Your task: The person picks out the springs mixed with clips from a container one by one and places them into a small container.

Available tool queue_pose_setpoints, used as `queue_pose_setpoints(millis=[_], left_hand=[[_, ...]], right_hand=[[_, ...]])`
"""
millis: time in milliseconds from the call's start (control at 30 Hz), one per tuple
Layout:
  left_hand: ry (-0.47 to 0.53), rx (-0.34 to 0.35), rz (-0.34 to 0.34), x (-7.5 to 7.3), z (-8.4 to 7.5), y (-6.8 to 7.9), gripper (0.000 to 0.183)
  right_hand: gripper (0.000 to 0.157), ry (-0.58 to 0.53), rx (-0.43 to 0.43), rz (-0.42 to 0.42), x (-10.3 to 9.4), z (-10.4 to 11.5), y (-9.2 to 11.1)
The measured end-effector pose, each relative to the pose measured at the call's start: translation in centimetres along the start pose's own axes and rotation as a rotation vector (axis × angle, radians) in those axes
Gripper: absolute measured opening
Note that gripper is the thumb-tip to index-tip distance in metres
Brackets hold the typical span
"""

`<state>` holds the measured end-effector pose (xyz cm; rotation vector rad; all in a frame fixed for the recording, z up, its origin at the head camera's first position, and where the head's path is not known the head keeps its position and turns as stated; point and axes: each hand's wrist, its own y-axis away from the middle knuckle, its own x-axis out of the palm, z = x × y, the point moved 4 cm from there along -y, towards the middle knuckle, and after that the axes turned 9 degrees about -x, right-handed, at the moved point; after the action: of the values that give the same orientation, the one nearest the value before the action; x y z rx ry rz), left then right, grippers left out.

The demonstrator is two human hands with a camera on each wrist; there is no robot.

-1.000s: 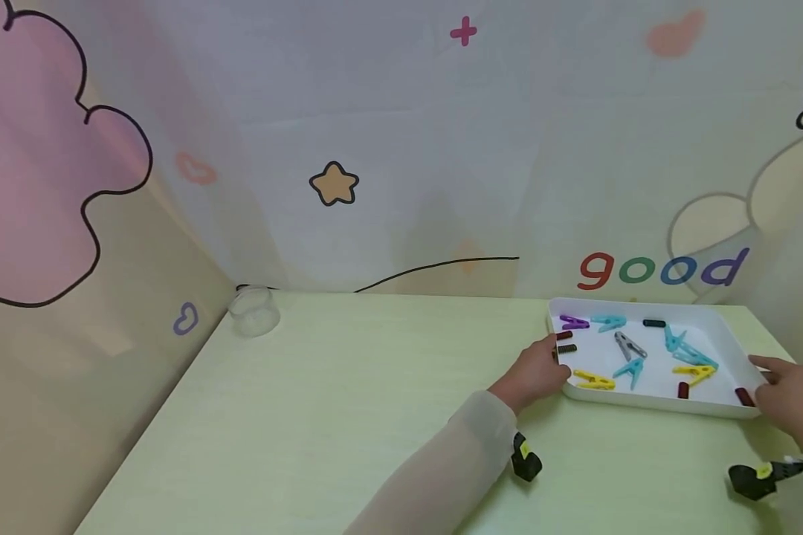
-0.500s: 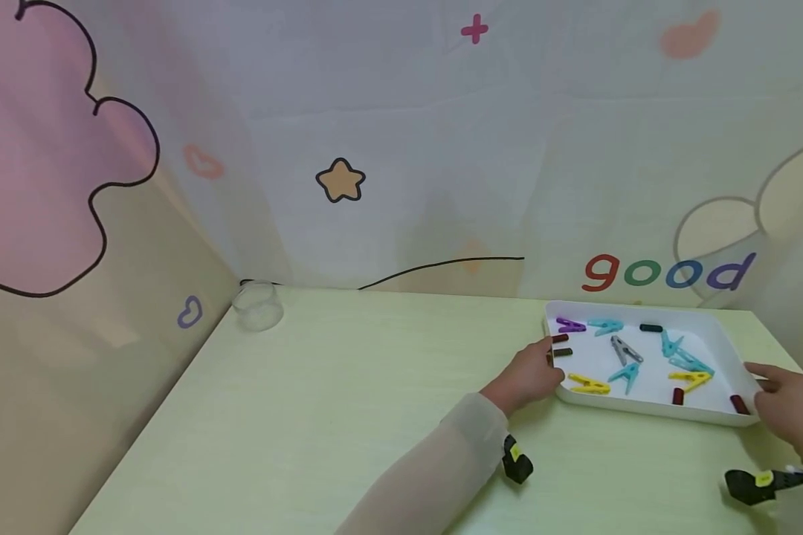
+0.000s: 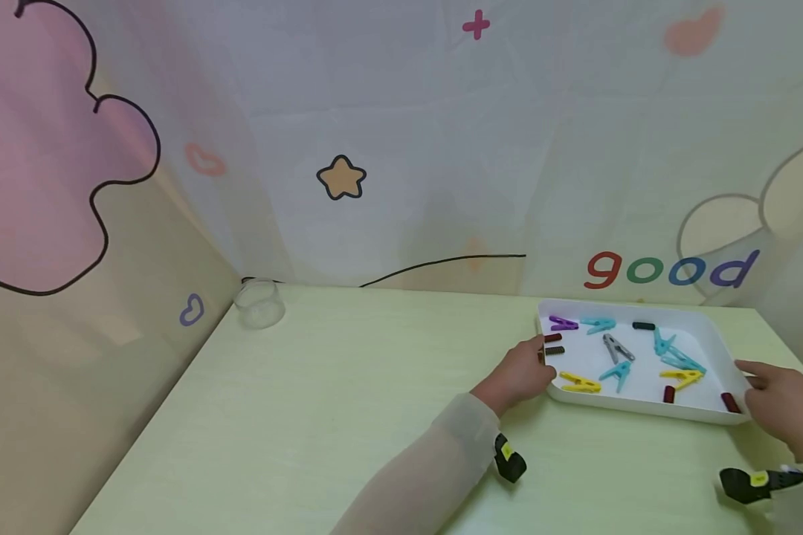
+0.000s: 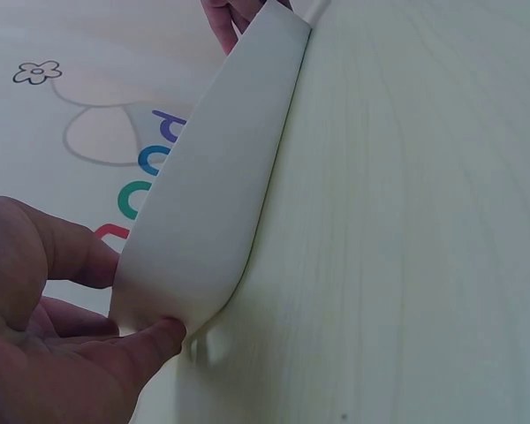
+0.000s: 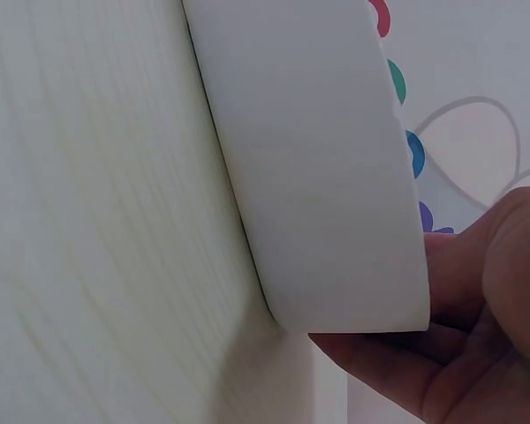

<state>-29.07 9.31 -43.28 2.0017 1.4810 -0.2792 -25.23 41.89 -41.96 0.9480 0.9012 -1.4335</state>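
Observation:
A shallow white tray rests on the table at the right. My left hand grips its left end, the thumb low on the outer wall near the front corner in the left wrist view. At the opposite end, my right hand holds the tray's short side with the fingers bent around it. Inside lie a purple clothespin, a grey clothespin, yellow clothespins and several light blue clothespins. Among them are short dark red cylinders and a black cylinder.
A clear round container stands at the table's far left corner. Behind the pale table rises a printed cloth backdrop, close to the tray's back edge. Another wall borders the table on the left.
The tray has slid a little to the left and slightly nearer, with both hands keeping their grip. The clothespins and cylinders have travelled with it. The head view has also shifted slightly.

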Motion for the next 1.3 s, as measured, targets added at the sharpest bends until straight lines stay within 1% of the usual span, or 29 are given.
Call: queue_pose_setpoints(millis=[100, 133, 233, 400, 600, 833, 1000, 1100, 1233, 1300], left_hand=[[-0.007, 0.008, -0.013, -0.3, 0.2, 0.1, 0.061], [-0.013, 0.01, -0.016, -0.3, 0.3, 0.2, 0.062], [-0.023, -0.012, -0.019, -0.6, 0.6, 0.4, 0.063], [-0.016, -0.031, -0.023, -1.1, 1.0, 0.8, 0.063], [0.008, -0.03, -0.026, -1.7, 1.4, 1.1, 0.062], [0.019, -0.021, -0.032, -2.2, 2.0, 1.1, 0.062], [0.01, 0.002, -0.031, -2.7, 2.5, 1.0, 0.061], [0.01, 0.0, -0.029, -2.9, 2.9, 1.1, 0.061], [0.049, -0.002, -0.016, -3.3, 3.2, 1.4, 0.06], [0.061, -0.001, -0.011, -3.6, 3.4, 1.6, 0.06]], right_hand=[[0.05, 0.036, -0.071, -0.014, -0.2, 0.6, 0.1], [0.049, 0.042, -0.084, -0.016, -0.2, 0.8, 0.1], [0.048, 0.063, -0.115, -0.018, -0.3, 1.2, 0.3], [0.046, 0.072, -0.124, -0.023, -0.1, 1.9, 0.5], [0.043, 0.081, -0.137, -0.03, 0.0, 2.4, 0.6], [0.044, 0.058, -0.115, -0.002, 0.4, 2.8, 0.5], [0.045, 0.052, -0.137, 0.015, 0.6, 3.1, 0.5], [0.046, 0.056, -0.15, 0.02, 0.7, 3.4, 0.6], [0.045, 0.061, -0.168, 0.015, 0.8, 3.9, 0.7], [0.046, 0.054, -0.173, 0.028, 0.9, 4.1, 0.7]])
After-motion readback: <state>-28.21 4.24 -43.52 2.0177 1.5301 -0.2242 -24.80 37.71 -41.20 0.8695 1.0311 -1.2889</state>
